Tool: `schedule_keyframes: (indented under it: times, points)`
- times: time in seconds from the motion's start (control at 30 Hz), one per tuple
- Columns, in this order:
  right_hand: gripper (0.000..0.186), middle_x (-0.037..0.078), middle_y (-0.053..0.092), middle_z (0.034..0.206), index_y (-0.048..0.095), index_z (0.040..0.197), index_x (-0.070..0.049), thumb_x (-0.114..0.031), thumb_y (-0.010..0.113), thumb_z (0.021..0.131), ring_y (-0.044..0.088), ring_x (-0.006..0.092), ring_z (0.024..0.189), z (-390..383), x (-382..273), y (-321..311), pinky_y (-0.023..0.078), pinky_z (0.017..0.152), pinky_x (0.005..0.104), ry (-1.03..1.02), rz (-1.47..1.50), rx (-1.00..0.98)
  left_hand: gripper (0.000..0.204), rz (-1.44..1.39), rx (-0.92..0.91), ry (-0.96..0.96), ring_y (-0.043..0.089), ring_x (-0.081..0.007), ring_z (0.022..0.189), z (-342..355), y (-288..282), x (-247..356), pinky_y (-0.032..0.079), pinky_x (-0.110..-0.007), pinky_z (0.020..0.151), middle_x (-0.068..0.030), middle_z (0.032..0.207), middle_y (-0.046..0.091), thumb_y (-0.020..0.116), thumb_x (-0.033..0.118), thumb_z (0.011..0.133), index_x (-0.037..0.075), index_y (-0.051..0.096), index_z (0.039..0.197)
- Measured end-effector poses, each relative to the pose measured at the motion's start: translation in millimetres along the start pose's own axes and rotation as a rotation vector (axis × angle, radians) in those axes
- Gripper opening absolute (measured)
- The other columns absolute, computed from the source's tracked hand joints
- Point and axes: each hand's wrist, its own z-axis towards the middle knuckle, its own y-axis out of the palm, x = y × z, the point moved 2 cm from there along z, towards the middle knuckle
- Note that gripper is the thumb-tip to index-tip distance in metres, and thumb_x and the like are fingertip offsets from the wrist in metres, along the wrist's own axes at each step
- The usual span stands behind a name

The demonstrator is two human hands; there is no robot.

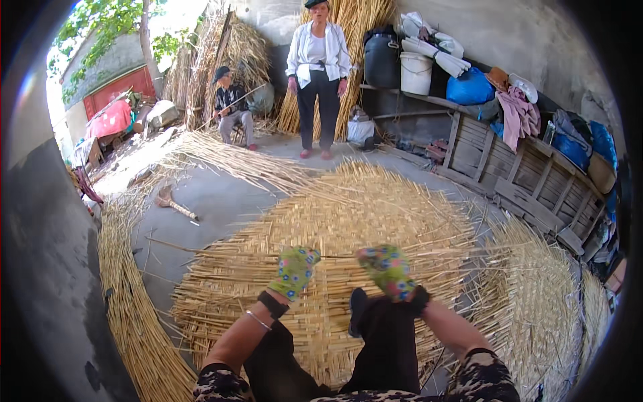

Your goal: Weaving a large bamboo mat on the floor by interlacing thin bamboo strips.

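Note:
A large woven reed mat point(375, 208) covers the ground in front of me and under my feet. My left hand point(295, 271), in a green flowered glove, is low over its middle with curled fingers. A long, thin reed strip point(221, 252) runs sideways into this hand and shows again between the two hands. My right hand point(387, 269), gloved alike and a little blurred, bends its fingers around the same strip farther right. Its fingertips are partly hidden. Loose strip ends stick out along the mat's left and right sides.
Loose reeds point(248, 161) lie beyond the mat, bundles point(124, 268) to the left and another woven piece point(529, 301) to the right. A wooden-handled tool point(175, 204) rests at left. One person point(318, 74) stands; another point(232, 107) sits behind. A wooden frame point(516, 174) holds bags and buckets.

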Motion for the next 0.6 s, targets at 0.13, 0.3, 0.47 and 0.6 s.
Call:
schedule_keyframes:
  times: [0.13,0.3,0.47,0.6]
  points:
    - [0.020,0.004,0.062,0.072,0.062,0.091,-0.005,-0.021,0.054,0.081,0.055,0.0079,0.066,29.3,24.4,79.0,0.043,0.054,0.0240,0.342,0.542,-0.346,0.005,0.041,0.096,0.008,0.053,-0.0201,0.072,20.1,27.7,-4.5,0.037,-0.035,0.075,-0.0017,0.073,0.054,0.049,0.016,0.071,0.014,0.054,0.071]
    - [0.018,0.006,0.063,0.073,0.064,0.091,-0.007,-0.018,0.058,0.077,0.057,0.0125,0.062,32.6,36.9,147.6,0.045,0.057,0.0246,0.769,0.782,-0.471,0.012,-0.086,0.216,-0.289,0.054,-0.0210,0.078,17.8,35.4,-38.0,0.035,-0.034,0.081,-0.0027,0.076,0.057,0.057,0.020,0.071,0.014,0.060,0.081]
    - [0.016,0.009,0.062,0.078,0.065,0.086,-0.012,-0.023,0.060,0.075,0.059,0.0195,0.065,32.1,13.8,165.2,0.045,0.057,0.0291,0.589,0.424,-0.389,0.026,-1.370,-0.095,-1.132,0.058,-0.0154,0.059,-16.0,65.2,-52.4,0.047,-0.028,0.050,-0.0047,0.077,0.062,0.060,0.027,0.077,0.005,0.060,0.090]
    - [0.015,0.008,0.061,0.072,0.065,0.081,-0.015,-0.027,0.057,0.076,0.059,0.0238,0.065,37.3,7.5,167.7,0.045,0.055,0.0328,0.462,0.503,-0.313,0.025,-1.699,0.441,-1.207,0.059,-0.0144,0.064,-17.3,75.9,-66.3,0.050,-0.026,0.054,-0.0092,0.081,0.061,0.061,0.022,0.078,0.003,0.058,0.094]
